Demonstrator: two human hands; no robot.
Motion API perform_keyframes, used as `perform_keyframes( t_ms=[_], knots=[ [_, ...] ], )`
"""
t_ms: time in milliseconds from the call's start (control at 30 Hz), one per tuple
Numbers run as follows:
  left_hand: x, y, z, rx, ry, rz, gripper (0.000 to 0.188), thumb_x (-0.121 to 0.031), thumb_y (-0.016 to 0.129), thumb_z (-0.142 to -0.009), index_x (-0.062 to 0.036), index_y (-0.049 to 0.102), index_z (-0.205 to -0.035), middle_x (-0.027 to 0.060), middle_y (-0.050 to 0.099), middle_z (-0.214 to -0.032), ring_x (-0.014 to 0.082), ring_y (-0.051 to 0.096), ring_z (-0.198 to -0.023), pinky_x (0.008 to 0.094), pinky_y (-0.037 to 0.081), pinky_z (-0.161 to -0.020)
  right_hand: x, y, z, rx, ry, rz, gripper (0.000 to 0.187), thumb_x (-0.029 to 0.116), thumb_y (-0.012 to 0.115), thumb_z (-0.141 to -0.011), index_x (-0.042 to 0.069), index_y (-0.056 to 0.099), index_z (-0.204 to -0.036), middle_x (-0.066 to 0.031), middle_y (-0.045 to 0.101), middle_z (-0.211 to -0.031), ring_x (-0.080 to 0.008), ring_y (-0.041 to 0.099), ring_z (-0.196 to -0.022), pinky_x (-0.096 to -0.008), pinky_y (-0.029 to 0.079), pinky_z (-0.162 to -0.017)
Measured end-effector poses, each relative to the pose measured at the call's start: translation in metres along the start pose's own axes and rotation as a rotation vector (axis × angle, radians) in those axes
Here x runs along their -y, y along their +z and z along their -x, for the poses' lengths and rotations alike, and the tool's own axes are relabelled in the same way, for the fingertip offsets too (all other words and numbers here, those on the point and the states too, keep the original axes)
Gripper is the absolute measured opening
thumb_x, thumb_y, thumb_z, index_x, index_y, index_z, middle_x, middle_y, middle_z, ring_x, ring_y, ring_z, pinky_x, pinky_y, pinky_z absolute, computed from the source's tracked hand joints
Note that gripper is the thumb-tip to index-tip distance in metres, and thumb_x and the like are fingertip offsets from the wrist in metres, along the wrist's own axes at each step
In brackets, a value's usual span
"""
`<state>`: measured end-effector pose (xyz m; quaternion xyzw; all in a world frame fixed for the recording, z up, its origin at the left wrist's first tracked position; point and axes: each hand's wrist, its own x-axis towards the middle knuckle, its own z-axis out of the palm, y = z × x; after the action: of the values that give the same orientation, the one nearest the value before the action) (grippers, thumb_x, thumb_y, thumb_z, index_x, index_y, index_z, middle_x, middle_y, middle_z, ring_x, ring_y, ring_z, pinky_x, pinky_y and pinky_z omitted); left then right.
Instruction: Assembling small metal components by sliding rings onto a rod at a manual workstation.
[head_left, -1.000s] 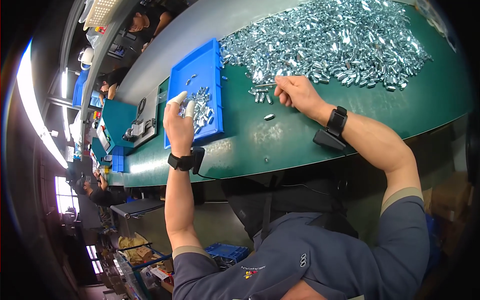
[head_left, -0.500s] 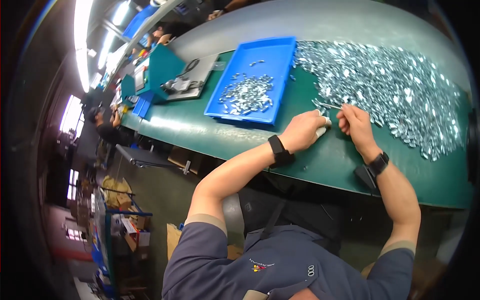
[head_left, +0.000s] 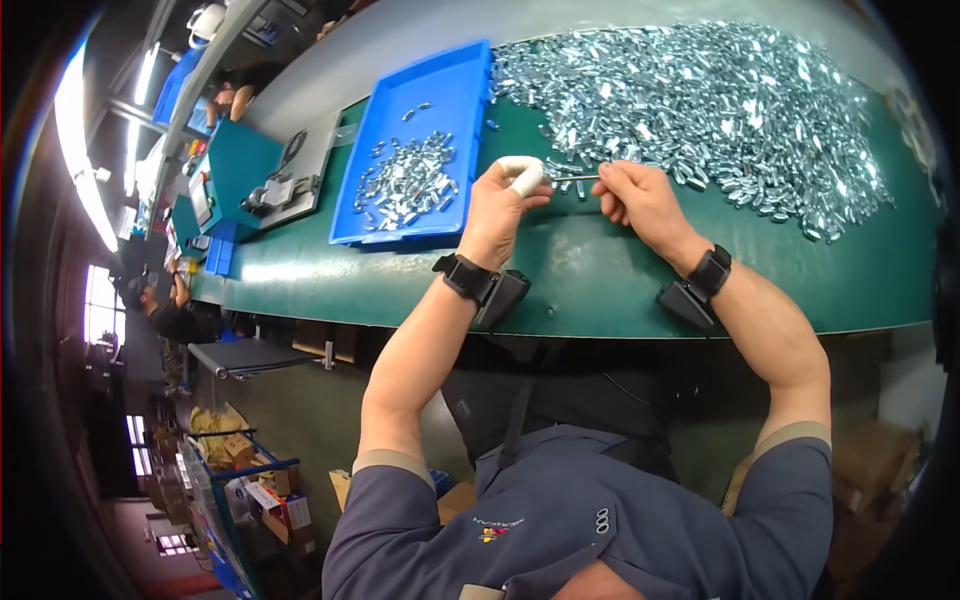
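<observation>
My right hand (head_left: 645, 200) is closed around one end of a thin metal rod (head_left: 578, 178), which points left toward my other hand. My left hand (head_left: 500, 210) has white coverings on its thumb and a finger. Those fingers are pinched together at the rod's far end, and whatever sits between them is hidden. Just beyond the rod, a few loose shiny metal pieces lie on the green tabletop (head_left: 590, 270), at the near edge of a large pile of small silvery metal parts (head_left: 700, 110).
A blue tray (head_left: 440, 85) left of my hands holds a heap of similar metal parts (head_left: 408, 185). Farther left stand a teal machine (head_left: 240, 165) and a small blue bin (head_left: 219, 255). A co-worker (head_left: 165, 310) is at the table's far left.
The whole view has shifted, so the tray and pile appear farther left and higher. My left hand has turned upright, and its covered fingers now meet the rod's end.
</observation>
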<state>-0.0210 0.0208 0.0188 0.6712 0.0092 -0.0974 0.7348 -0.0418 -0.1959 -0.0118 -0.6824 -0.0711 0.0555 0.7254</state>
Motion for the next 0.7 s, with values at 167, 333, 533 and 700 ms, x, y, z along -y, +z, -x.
perform_keyframes(
  t_ms=[167, 333, 533, 700],
  knots=[
    [0.005, 0.006, 0.004, 0.009, -0.007, 0.073, 0.023, -0.015, 0.069, -0.094, -0.0023, 0.061, -0.11, 0.0092, 0.067, -0.101, 0.017, 0.067, -0.087, 0.0273, 0.055, -0.077, -0.001, -0.001, -0.001, -0.055, -0.05, -0.009, 0.035, 0.032, 0.053, -0.103, 0.003, 0.067, -0.087, 0.0015, 0.06, -0.066, -0.0049, 0.052, -0.056, -0.0199, 0.041, -0.05],
    [0.01, 0.011, 0.011, 0.068, 0.002, 0.07, 0.024, -0.013, 0.07, -0.093, -0.0015, 0.061, -0.112, 0.0099, 0.068, -0.104, 0.0177, 0.068, -0.09, 0.0273, 0.055, -0.078, 0.0, -0.001, 0.001, -0.047, -0.058, 0.004, 0.035, 0.032, 0.053, -0.103, 0.003, 0.067, -0.089, 0.0016, 0.061, -0.067, -0.0047, 0.053, -0.056, -0.0196, 0.042, -0.051],
    [0.01, 0.016, 0.016, 0.096, 0.071, -0.046, 0.018, -0.008, 0.069, -0.093, 0.0001, 0.063, -0.108, 0.0091, 0.069, -0.102, 0.0172, 0.068, -0.088, 0.0274, 0.055, -0.079, -0.002, 0.0, 0.001, 0.002, -0.037, 0.046, 0.037, 0.034, 0.053, -0.103, 0.004, 0.068, -0.088, 0.0017, 0.061, -0.068, -0.0044, 0.054, -0.056, -0.0193, 0.042, -0.051],
    [0.013, 0.017, 0.017, 0.134, 0.115, -0.113, 0.015, -0.006, 0.068, -0.093, 0.0006, 0.065, -0.106, 0.008, 0.069, -0.099, 0.0155, 0.067, -0.086, 0.0271, 0.055, -0.077, 0.001, 0.002, 0.004, 0.139, -0.004, 0.063, 0.041, 0.037, 0.054, -0.102, 0.003, 0.069, -0.084, 0.0004, 0.061, -0.066, -0.0057, 0.054, -0.056, -0.0205, 0.042, -0.051]
  ],
)
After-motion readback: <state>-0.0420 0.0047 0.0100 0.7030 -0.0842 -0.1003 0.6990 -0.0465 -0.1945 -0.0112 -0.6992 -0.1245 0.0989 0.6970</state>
